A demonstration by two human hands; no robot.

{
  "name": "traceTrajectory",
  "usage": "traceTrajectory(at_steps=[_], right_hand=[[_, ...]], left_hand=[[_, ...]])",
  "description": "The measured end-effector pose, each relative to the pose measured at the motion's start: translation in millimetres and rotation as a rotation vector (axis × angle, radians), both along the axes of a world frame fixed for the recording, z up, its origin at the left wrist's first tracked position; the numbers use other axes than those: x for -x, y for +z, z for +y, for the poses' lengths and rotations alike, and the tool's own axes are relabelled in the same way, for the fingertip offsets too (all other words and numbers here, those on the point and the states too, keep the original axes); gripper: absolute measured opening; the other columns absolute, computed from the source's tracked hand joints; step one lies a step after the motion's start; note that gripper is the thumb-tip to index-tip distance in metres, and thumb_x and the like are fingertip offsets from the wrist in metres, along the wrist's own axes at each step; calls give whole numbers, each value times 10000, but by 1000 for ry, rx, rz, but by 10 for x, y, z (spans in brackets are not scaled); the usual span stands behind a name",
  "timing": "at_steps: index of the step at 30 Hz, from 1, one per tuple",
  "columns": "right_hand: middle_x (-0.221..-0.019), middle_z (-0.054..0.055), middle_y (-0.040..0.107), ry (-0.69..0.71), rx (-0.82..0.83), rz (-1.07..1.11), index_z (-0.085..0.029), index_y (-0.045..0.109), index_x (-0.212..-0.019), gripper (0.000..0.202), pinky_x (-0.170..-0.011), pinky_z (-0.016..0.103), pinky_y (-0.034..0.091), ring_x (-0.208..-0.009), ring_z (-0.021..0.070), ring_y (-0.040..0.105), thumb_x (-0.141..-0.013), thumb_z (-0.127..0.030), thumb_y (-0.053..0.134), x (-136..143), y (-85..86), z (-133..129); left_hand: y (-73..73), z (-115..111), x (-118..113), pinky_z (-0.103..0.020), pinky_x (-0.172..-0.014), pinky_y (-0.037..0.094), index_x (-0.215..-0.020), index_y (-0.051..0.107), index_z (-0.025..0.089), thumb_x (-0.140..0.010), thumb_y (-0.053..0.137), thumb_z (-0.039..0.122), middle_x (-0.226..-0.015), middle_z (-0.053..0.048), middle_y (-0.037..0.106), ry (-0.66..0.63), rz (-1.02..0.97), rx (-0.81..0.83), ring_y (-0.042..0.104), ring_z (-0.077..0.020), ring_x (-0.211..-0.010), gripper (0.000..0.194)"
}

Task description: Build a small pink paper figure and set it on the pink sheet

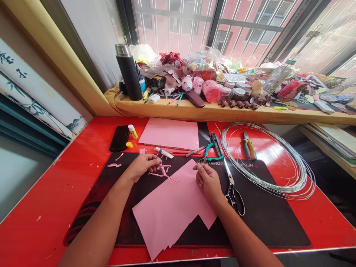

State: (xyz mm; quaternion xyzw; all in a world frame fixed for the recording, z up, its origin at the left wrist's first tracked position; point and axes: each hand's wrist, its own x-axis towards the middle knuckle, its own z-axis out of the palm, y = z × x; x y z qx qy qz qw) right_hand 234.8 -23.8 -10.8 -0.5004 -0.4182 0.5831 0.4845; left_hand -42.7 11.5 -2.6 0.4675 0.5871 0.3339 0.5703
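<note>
My left hand (143, 167) is closed in a pinch on a small pink paper-wrapped figure (164, 171) with thin limbs, one ending in a long fine tip. Over the upper right part of a cut pink paper sheet (167, 207), my right hand (207, 181) has thumb and fingertips pressed together. What those fingers hold, if anything, is too small to make out. The sheet lies tilted on a black desk mat (258, 215), its lower edge cut in steps. Just right of my right hand lie silver scissors (232, 185).
Behind my hands are a pink paper stack (169, 133), a glue stick (132, 131), a white tube (164, 152), teal-handled pliers (210, 152) and a black cutter (217, 144). A wire coil (294, 170) and yellow-green pliers (249, 146) lie right. A phone (119, 138) lies left.
</note>
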Motion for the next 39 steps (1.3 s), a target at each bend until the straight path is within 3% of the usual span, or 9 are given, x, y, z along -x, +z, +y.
traceTrajectory(at_steps=[39], right_hand=[[-472, -89, 381, 25, 3, 51, -179, 682, -823, 387, -453, 237, 221, -433, 73, 302, -908, -554, 731, -23, -93, 19]], left_hand=[[-18, 23, 3, -238, -537, 431, -718, 728, 161, -649, 848, 520, -712, -52, 729, 24, -31, 25, 561, -124, -586, 385]])
